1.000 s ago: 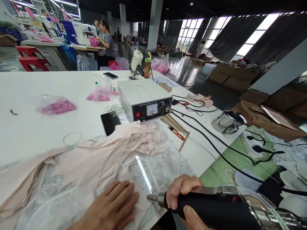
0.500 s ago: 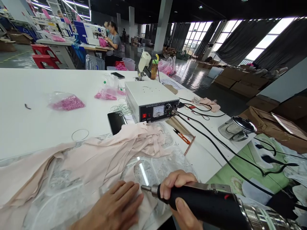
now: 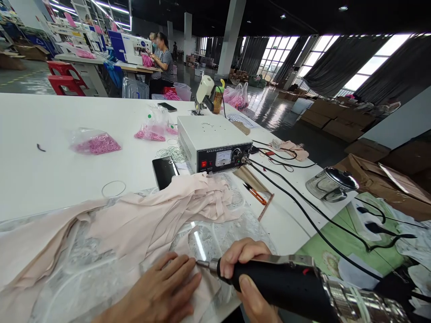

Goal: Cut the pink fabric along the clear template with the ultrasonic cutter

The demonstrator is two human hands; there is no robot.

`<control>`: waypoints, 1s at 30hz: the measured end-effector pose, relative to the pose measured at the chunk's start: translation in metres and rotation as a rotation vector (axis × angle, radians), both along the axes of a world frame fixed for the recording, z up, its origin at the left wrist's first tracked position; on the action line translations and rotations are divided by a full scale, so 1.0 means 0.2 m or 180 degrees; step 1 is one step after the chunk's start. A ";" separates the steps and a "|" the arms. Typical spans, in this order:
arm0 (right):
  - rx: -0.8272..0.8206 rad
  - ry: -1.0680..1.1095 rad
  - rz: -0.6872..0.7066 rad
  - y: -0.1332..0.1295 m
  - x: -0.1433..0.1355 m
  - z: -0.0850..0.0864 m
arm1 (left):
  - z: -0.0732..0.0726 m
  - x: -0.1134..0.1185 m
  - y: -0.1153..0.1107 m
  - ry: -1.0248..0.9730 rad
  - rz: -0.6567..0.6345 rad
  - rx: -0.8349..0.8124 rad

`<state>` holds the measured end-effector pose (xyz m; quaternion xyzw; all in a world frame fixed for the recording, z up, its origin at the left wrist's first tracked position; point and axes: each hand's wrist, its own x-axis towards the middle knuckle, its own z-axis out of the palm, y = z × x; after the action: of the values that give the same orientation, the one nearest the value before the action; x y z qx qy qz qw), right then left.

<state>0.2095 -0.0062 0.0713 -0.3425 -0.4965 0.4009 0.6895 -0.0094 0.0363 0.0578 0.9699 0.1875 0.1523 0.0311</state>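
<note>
My left hand [image 3: 164,287] lies flat on a piece of pale pink fabric [image 3: 205,294], fingers stretched out. In my right hand [image 3: 247,264] is a black handheld ultrasonic welding tool [image 3: 279,280], its fingers and thumb wrapped round the body. The tool's thin metal tip points left and sits right beside my left fingertips, at the fabric; whether it touches the cloth I cannot tell. Beyond my hands a heap of pale pink fabric pieces [image 3: 161,211] spreads over a clear patterned mat [image 3: 90,251].
A white control box [image 3: 215,139] with a dial stands behind the fabric, black cables [image 3: 289,193] running right from it. Orange thread snips [image 3: 255,194], a phone [image 3: 164,172], pink-filled bags [image 3: 96,142] and a metal-lidded glass pot [image 3: 332,184] lie around. A person [image 3: 164,63] sits at a sewing machine.
The tool in my right hand has shifted slightly left, its tip closer to my left fingers. My left hand stays nearly in place. The whole view has moved a little.
</note>
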 end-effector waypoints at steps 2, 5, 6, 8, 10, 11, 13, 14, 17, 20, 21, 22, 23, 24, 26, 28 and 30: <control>0.0059 0.0151 0.0027 -0.02 0.01 0.01 | 0.00 0.00 0.00 -0.0016 -0.0051 0.0027; 0.0096 0.0375 0.0117 -0.05 0.02 0.01 | 0.01 0.00 -0.01 -0.0293 -0.0030 0.0092; 0.0113 0.0390 0.0161 -0.07 0.03 0.01 | 0.01 -0.01 -0.01 -0.0393 -0.0020 0.0137; 0.0102 0.0322 0.0282 -0.09 0.05 0.01 | 0.02 -0.02 -0.01 -0.0350 -0.0058 0.0272; -0.0001 0.0241 0.0305 -0.11 0.06 0.03 | 0.04 -0.04 0.00 0.0006 -0.0205 0.0432; -0.0067 0.0206 0.0289 -0.12 0.07 0.04 | 0.04 -0.05 0.00 0.0185 -0.0272 0.0494; -0.0160 0.0154 0.0268 -0.15 0.08 0.06 | 0.05 -0.06 0.01 0.0335 -0.0356 0.0566; -0.0178 0.0124 0.0299 -0.16 0.09 0.07 | 0.05 -0.06 0.01 0.0367 -0.0390 0.0560; -0.0170 0.0029 0.0462 -0.18 0.12 0.08 | 0.05 -0.05 0.00 0.0391 -0.0366 0.0449; -0.0149 0.0091 0.0420 -0.19 0.12 0.07 | 0.06 -0.04 -0.01 0.0357 -0.0357 0.0324; -0.0119 0.0146 0.0371 -0.18 0.11 0.06 | 0.07 -0.03 -0.01 0.0348 -0.0395 0.0289; -0.0075 0.0210 0.0304 -0.18 0.10 0.05 | 0.07 -0.02 -0.01 0.0337 -0.0442 0.0255; -0.0035 0.0275 0.0225 -0.17 0.09 0.04 | 0.08 -0.02 -0.01 0.0321 -0.0468 0.0212; 0.0006 0.0341 0.0129 -0.17 0.08 0.03 | 0.08 -0.01 -0.01 0.0296 -0.0462 0.0164; 0.0057 0.0431 -0.0015 -0.15 0.06 0.02 | 0.09 0.00 -0.01 0.0216 -0.0413 0.0072; 0.0082 0.0454 -0.0080 -0.13 0.04 0.02 | 0.10 0.00 -0.01 0.0161 -0.0355 -0.0002; 0.0100 0.0411 -0.0096 -0.11 0.03 0.01 | 0.11 0.01 -0.02 0.0081 -0.0292 -0.0029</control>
<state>0.2160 -0.0290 0.0729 -0.3124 -0.4520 0.4040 0.7314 -0.0074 0.0328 0.0807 0.9792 0.1439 0.1375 0.0400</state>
